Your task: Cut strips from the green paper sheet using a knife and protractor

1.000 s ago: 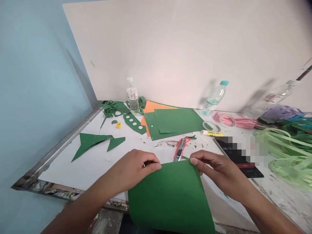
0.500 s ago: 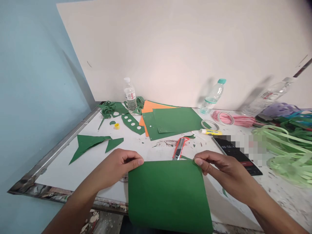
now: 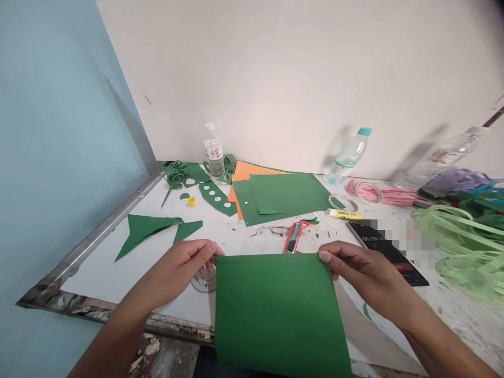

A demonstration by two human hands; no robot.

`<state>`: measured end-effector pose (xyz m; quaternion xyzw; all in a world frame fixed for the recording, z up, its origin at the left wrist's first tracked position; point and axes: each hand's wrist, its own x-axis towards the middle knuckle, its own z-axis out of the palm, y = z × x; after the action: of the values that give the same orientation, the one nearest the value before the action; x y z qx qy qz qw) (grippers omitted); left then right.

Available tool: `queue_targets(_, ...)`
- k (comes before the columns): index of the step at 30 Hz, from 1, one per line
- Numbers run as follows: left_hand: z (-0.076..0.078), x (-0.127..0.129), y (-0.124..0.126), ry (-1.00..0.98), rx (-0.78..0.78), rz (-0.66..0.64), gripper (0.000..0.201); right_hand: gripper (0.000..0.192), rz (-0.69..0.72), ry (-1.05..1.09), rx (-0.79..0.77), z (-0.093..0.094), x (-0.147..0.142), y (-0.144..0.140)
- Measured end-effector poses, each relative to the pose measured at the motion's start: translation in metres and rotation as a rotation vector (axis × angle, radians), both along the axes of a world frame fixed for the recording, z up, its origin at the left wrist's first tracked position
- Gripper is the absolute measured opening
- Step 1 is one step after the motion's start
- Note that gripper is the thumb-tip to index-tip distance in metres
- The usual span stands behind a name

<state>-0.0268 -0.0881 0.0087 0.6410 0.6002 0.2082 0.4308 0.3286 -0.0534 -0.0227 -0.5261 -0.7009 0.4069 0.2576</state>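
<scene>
Green sheet (image 3: 279, 312) between hands; left hand (image 3: 179, 270), right hand (image 3: 360, 273) pinch top corners.

Bare table (image 3: 118, 273) left; cutter (image 3: 293, 237), perhaps protractor (image 3: 205, 281), crowd ahead.

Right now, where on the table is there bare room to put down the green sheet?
Bare patch: left, between the green triangles, the table edge and the left hand. Crowded: middle by the paper stack and cutter; right by the strips. Both hands pinch the sheet; right hand.
</scene>
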Motion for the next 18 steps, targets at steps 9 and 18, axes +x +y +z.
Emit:
queue_targets(9, -0.014, 0.012, -0.008, -0.022, 0.045, 0.12, 0.03, 0.033, 0.018, 0.035, -0.058, -0.002, -0.001, 0.0)
queue_targets(18, -0.02, 0.006, -0.004, -0.086, -0.029, 0.128, 0.038, 0.043, 0.071, 0.093, -0.14, 0.006, -0.003, -0.006)
